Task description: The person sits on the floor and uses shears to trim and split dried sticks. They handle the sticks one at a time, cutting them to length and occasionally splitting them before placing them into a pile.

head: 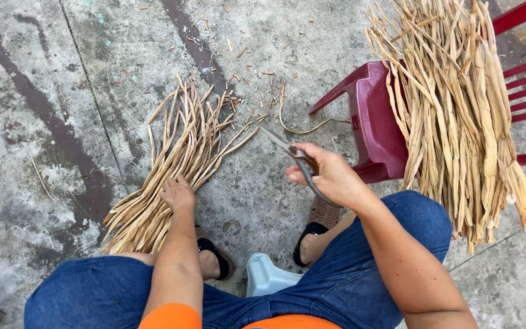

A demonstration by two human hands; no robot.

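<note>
A: How far along is it?

B: My guess is early. A small pile of stalks [171, 176] lies on the floor beside cut scraps [245, 67]; a much bigger bundle [458, 109] waits on the red chair [372, 122].

A: And the hands?

B: Left hand [178, 194] presses loosely curled on the pile. Right hand [330, 176] is clenched around scissors [293, 155].

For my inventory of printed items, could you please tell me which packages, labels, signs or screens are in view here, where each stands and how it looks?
None in view: only dried stalks on the concrete floor, more stalks over a red chair, and scissors.
</note>
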